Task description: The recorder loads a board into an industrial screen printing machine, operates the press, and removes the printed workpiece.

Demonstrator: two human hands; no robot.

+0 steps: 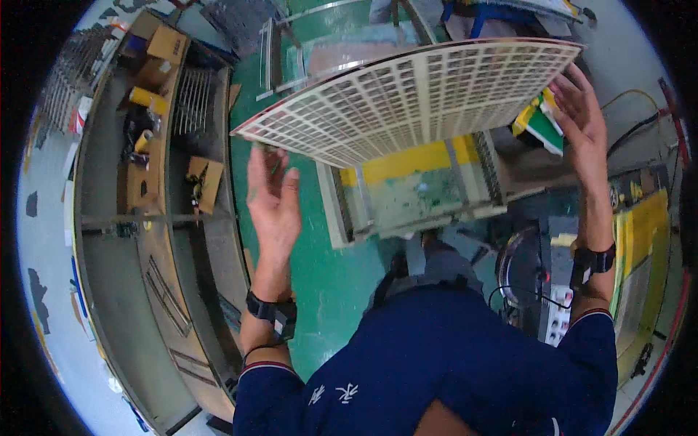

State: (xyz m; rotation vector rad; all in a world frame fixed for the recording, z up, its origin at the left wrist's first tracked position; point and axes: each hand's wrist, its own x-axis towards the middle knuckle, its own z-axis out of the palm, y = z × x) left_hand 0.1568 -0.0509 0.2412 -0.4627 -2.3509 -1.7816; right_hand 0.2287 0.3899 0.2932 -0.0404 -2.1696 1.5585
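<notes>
Cream gridded panel point(414, 98) raised between open left hand point(273, 200), right hand point(582, 116).

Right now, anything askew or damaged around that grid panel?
The grid panel hangs tilted in mid-air, its left corner lower. The right hand is at its right edge; the left hand is open just below the low corner. No visible damage.

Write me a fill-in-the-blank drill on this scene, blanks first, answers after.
1. Both hands hold up a large cream panel cut into a ____ of small openings.
2. The right hand is at the panel's right edge; the left hand is under its ____ corner.
3. The floor is painted ____.
4. Each wrist wears a ____ band.

Missing words: grid; left; green; black
</notes>
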